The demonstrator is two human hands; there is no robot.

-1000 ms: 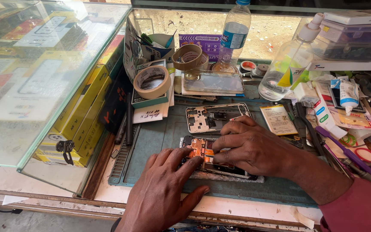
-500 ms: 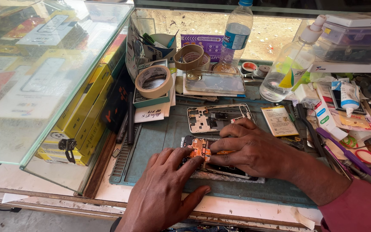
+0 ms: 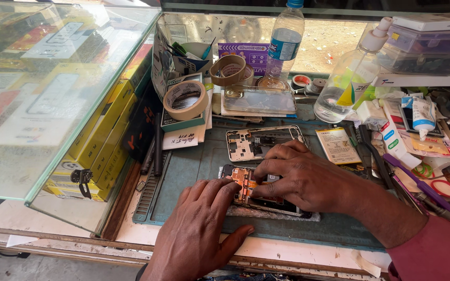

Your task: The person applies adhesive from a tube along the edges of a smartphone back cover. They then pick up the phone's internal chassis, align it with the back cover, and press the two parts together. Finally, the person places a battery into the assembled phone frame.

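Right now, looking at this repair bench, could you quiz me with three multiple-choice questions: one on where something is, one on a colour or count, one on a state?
1. Where does the opened phone lie?
A. on the green mat
B. on the glass case
C. inside the cup

2. How many rolls of tape stand behind the mat?
A. five
B. none
C. two

3. How is the phone?
A. sealed shut
B. back off, circuit board bare
C. wrapped in paper

Answers:
1 A, the mat shows all round it under the left hand and right hand.
2 C, one roll and another.
3 B, orange parts show.
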